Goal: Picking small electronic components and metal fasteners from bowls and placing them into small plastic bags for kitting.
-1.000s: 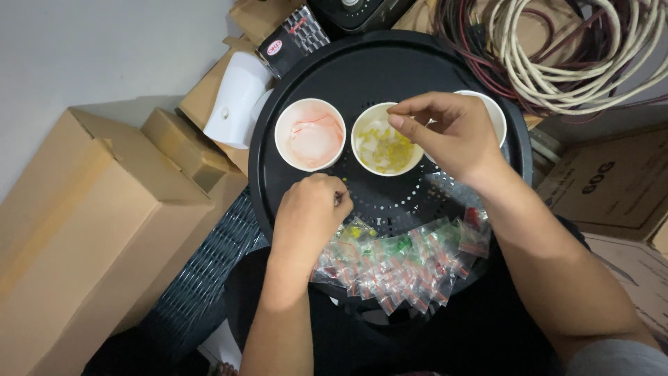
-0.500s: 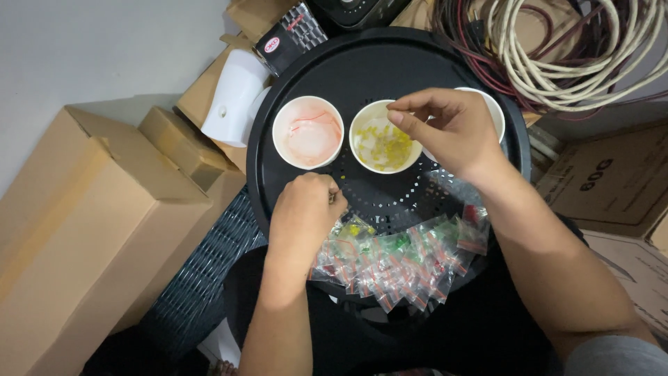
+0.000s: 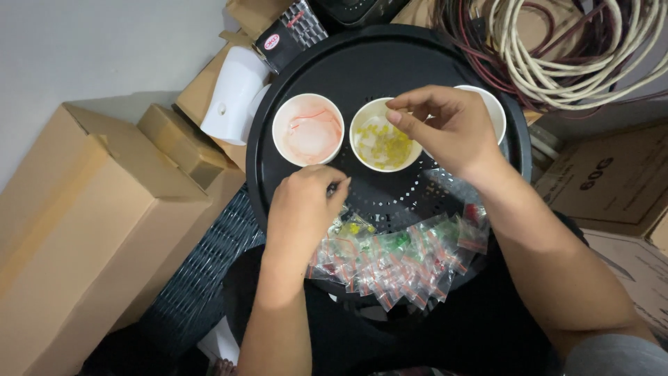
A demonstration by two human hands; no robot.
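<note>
A round black tray [image 3: 390,56] carries three white cups. The left cup [image 3: 307,129] has pink-red smears inside, and the middle cup [image 3: 381,143] holds small yellow pieces. My right hand [image 3: 445,129] hovers over the middle cup with thumb and forefinger pinched at its far rim. It hides most of the right cup [image 3: 491,104]. My left hand [image 3: 306,209] is curled on the tray just below the cups, its fingertips closed on what looks like a small clear bag. A heap of small clear zip bags [image 3: 396,261] with coloured bits lies along the tray's near edge.
Cardboard boxes [image 3: 83,230] stand at the left, and more boxes [image 3: 612,181] at the right. A white plastic object [image 3: 233,97] lies beside the tray's left rim. Coiled cables [image 3: 570,49] lie at the top right. A dark woven basket [image 3: 202,278] sits under the tray.
Hardly anything differs. My left hand has shifted slightly on the tray, and my right hand stays pinched over the yellow cup.
</note>
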